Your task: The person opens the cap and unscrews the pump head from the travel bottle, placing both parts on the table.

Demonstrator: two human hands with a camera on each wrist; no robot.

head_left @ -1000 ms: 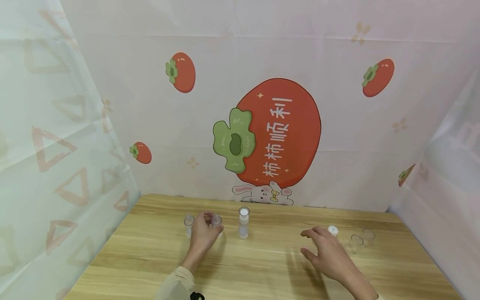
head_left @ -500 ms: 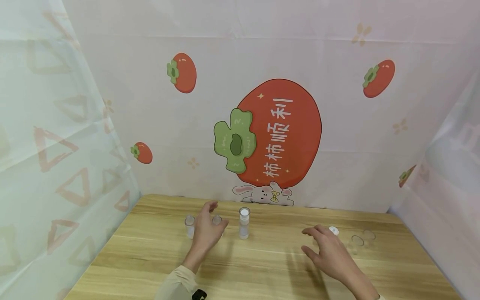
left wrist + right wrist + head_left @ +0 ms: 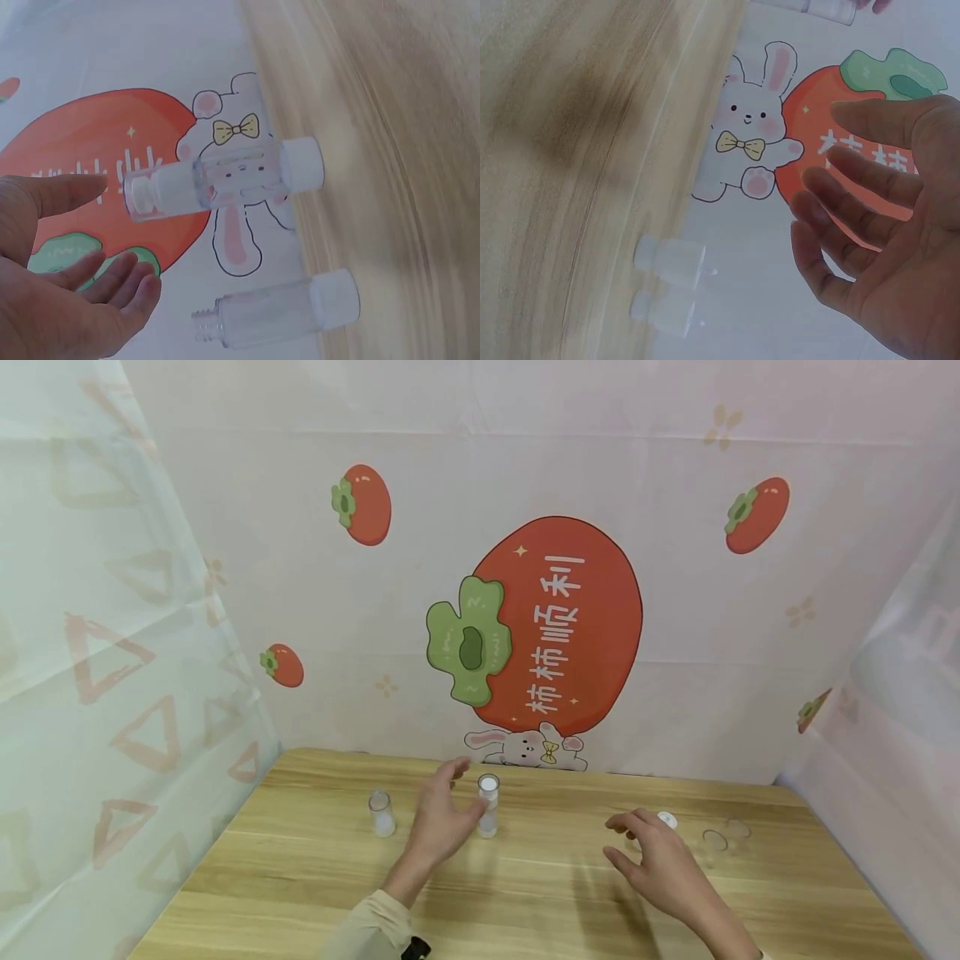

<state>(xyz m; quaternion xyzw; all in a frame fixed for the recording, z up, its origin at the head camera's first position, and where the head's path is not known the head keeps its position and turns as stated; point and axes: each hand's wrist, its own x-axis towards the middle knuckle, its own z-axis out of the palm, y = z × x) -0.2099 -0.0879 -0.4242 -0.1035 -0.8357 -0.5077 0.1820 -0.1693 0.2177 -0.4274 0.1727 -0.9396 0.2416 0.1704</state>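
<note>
My left hand is beside a tall bottle, thumb and fingers apart around a gap with nothing in it. In the left wrist view, this clear bottle has a white base and a white collar under a clear cover. A second clear bottle there shows a bare threaded neck; my hand hides it in the head view. Another uncovered bottle stands at the left. My right hand hovers over the table with fingers loosely bent, holding nothing, near a white round piece.
Two clear ring-rimmed covers stand on the right of the wooden table. Two whitish pieces with small tips show in the right wrist view. A printed cloth hangs behind the table.
My left hand has let go of the middle bottle and moved right, towards the tall bottle. My right hand has stayed nearly still.
</note>
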